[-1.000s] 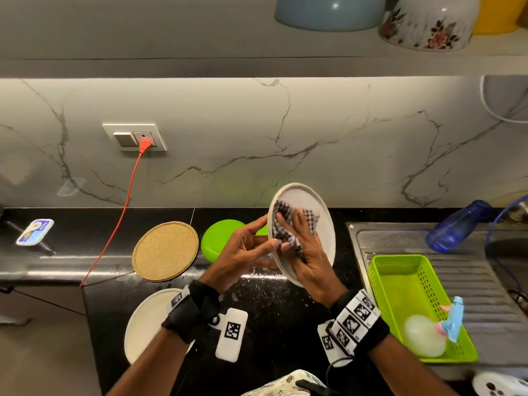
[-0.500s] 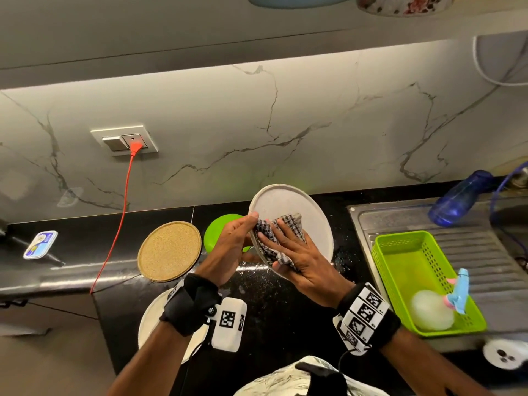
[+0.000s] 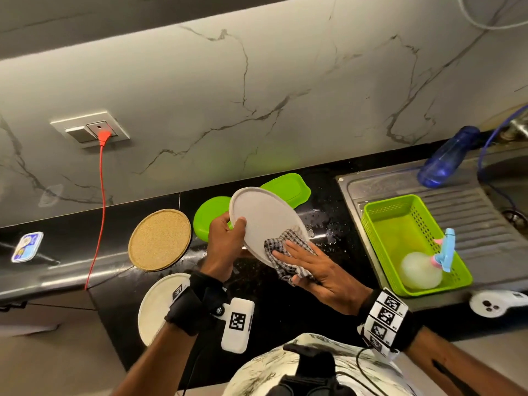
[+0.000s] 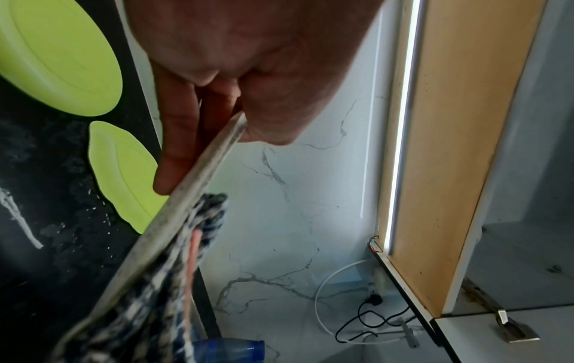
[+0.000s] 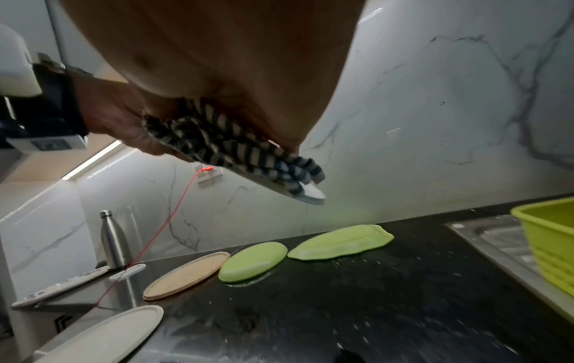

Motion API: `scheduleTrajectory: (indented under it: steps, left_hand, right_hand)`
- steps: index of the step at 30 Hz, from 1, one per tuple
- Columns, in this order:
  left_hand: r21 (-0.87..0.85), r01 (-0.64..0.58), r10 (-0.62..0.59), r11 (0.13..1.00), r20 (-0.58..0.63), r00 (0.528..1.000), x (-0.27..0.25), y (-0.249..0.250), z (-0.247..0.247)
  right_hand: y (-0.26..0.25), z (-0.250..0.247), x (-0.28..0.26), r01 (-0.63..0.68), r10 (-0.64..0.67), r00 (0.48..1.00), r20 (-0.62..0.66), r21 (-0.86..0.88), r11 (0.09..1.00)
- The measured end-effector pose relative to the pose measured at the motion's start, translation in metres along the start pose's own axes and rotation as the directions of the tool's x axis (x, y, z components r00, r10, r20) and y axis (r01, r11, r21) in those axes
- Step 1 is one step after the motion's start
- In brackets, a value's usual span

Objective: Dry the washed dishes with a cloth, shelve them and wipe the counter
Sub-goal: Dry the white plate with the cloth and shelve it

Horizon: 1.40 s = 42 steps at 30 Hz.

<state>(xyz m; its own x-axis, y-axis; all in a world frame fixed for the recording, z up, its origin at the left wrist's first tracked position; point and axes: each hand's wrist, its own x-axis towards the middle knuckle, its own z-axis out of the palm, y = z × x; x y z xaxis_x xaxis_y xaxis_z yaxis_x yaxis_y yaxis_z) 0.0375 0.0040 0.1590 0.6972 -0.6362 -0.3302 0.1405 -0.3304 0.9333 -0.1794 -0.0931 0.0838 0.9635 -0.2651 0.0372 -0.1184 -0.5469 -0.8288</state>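
Note:
My left hand (image 3: 225, 241) grips the left rim of a white plate (image 3: 265, 218), thumb on its face, and holds it tilted above the black counter (image 3: 285, 304). A checked cloth (image 3: 281, 250) lies on the plate's lower right edge and hangs below it. My right hand (image 3: 308, 264) presses the cloth onto the plate with straight, spread fingers. In the left wrist view the plate rim (image 4: 192, 186) runs edge-on under the fingers, with the cloth (image 4: 205, 221) bunched against it. From the right wrist, the cloth (image 5: 236, 149) sits between palm and plate.
A second white plate (image 3: 160, 304), a cork mat (image 3: 160, 240), a round green lid (image 3: 210, 218) and an oblong green lid (image 3: 287, 187) lie on the wet counter. A green basket (image 3: 411, 221) and a blue bottle (image 3: 448, 157) sit on the sink drainer. A red cable (image 3: 100, 210) hangs from the wall socket.
The right hand and cloth slid from the plate's middle down to its lower right edge. The plate now lies flatter, and the left thumb has come over its rim.

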Motion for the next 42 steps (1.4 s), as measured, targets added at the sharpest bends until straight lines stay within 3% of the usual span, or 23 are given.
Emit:
scheduleTrajectory:
  steps: [8,20,25,33,39,42]
  left_hand:
    - [0.032,-0.027,0.026,0.999,0.014,1.000,-0.006,0.007,0.002]
    - [0.022,0.000,-0.004,1.000,0.216,0.976,-0.026,0.021,-0.003]
    - [0.105,-0.079,0.049,0.991,0.269,0.962,-0.023,0.043,-0.010]
    - [0.139,-0.108,0.051,0.984,0.358,0.932,-0.022,0.056,-0.013]
    - [0.099,-0.075,0.022,0.992,0.455,0.890,-0.013,0.061,-0.023]
    - [0.076,-0.065,0.021,0.995,0.478,0.878,-0.008,0.062,-0.028]
  right_hand:
    - [0.037,0.002,-0.007,-0.208,0.216,0.975,-0.058,0.125,0.970]
    - [0.032,-0.010,0.060,-0.298,0.326,0.924,-0.199,0.161,0.941]
    - [0.019,-0.008,0.085,-0.237,0.284,0.924,-0.257,0.197,0.951]
    - [-0.025,-0.015,0.109,-0.126,0.234,0.911,-0.340,0.310,0.942]
    - [-0.048,-0.011,0.102,0.116,-0.003,0.949,-0.317,0.337,0.934]
    - [-0.051,-0.006,0.098,0.115,-0.007,0.961,-0.277,0.374,0.920]
